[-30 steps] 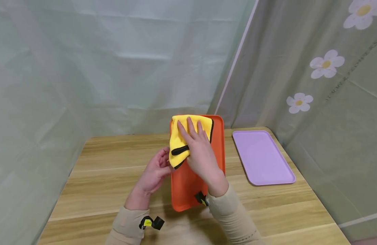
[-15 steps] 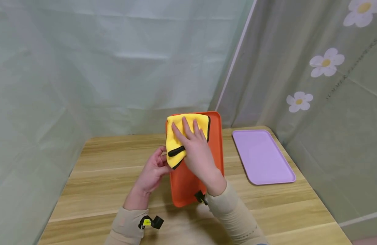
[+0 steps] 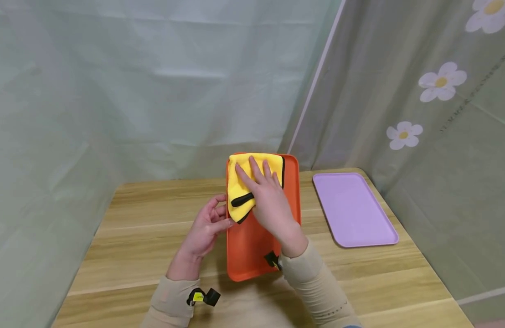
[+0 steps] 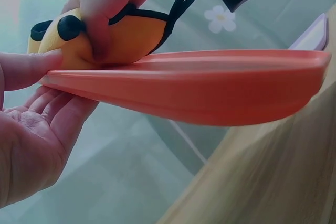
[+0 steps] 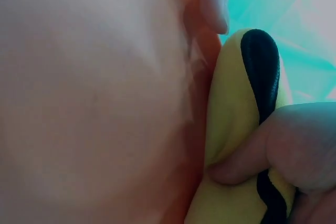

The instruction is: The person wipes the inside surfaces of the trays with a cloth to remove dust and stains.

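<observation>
Head view: lilac tray [image 3: 355, 210] frame right; left hand [image 3: 205, 230] grips orange tray [image 3: 246, 255]; spread right hand [image 3: 273, 205] partly hides black-edged yellow cloth [image 3: 237, 186].

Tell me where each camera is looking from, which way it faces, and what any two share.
Head: worn on the head, facing forward and down at the orange tray, cloth and purple tray; left hand, right hand and sleeved forearms show.
Left wrist: on the left wrist, facing the orange tray's side; the left hand and part of the right show.
Right wrist: on the right wrist, close on cloth and orange tray; part of the right hand shows, plus apparently a left-hand digit.
Shared: both wrist views show cloth against the orange tray.
</observation>
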`<action>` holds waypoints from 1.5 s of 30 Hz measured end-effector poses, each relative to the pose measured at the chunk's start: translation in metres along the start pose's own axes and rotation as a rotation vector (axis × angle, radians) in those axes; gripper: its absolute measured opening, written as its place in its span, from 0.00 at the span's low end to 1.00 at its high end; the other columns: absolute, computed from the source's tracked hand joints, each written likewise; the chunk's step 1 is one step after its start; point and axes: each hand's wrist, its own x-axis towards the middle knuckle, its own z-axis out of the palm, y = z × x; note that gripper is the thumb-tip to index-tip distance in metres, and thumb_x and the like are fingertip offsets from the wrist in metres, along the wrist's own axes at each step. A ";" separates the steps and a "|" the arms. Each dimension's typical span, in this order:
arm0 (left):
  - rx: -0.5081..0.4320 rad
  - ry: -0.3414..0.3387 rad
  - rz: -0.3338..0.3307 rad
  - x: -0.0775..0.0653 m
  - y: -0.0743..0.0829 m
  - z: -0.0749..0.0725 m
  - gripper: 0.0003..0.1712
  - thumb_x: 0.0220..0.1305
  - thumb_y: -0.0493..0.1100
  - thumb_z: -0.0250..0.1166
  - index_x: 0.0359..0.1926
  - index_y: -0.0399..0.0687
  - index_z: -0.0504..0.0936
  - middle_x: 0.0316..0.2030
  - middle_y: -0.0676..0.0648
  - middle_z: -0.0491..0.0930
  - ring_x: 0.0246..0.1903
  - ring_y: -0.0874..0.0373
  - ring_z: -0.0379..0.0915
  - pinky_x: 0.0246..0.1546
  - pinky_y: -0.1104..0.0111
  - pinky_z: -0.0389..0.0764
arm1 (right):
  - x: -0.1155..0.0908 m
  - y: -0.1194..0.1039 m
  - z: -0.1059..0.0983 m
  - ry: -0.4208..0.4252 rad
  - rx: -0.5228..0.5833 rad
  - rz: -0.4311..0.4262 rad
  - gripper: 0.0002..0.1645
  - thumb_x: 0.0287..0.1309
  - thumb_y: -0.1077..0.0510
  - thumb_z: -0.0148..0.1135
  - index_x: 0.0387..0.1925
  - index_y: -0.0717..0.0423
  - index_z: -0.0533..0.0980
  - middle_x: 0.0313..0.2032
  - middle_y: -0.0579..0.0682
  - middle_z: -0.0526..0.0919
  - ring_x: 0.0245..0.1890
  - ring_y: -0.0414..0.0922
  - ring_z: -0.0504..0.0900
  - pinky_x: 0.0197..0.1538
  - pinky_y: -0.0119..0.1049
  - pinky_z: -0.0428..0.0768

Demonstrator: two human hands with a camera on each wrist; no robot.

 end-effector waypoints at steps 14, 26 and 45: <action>-0.038 -0.027 0.012 -0.001 -0.002 0.001 0.28 0.68 0.20 0.58 0.64 0.45 0.69 0.47 0.47 0.89 0.38 0.59 0.85 0.38 0.69 0.88 | -0.004 0.010 -0.003 0.022 0.033 0.006 0.63 0.55 0.84 0.56 0.84 0.33 0.60 0.84 0.53 0.54 0.83 0.63 0.47 0.79 0.66 0.56; -0.087 -0.040 0.049 -0.002 0.001 -0.001 0.29 0.68 0.18 0.56 0.62 0.47 0.70 0.44 0.48 0.88 0.34 0.61 0.84 0.35 0.71 0.86 | -0.006 0.026 -0.011 0.065 0.042 0.023 0.65 0.50 0.85 0.52 0.83 0.34 0.62 0.84 0.53 0.55 0.83 0.64 0.48 0.78 0.68 0.56; -0.113 -0.063 0.057 -0.003 0.007 0.000 0.28 0.67 0.18 0.55 0.62 0.46 0.71 0.48 0.45 0.89 0.42 0.57 0.88 0.40 0.68 0.88 | -0.012 0.046 -0.022 0.066 0.054 0.070 0.65 0.47 0.85 0.47 0.82 0.35 0.63 0.84 0.53 0.55 0.82 0.66 0.49 0.77 0.70 0.57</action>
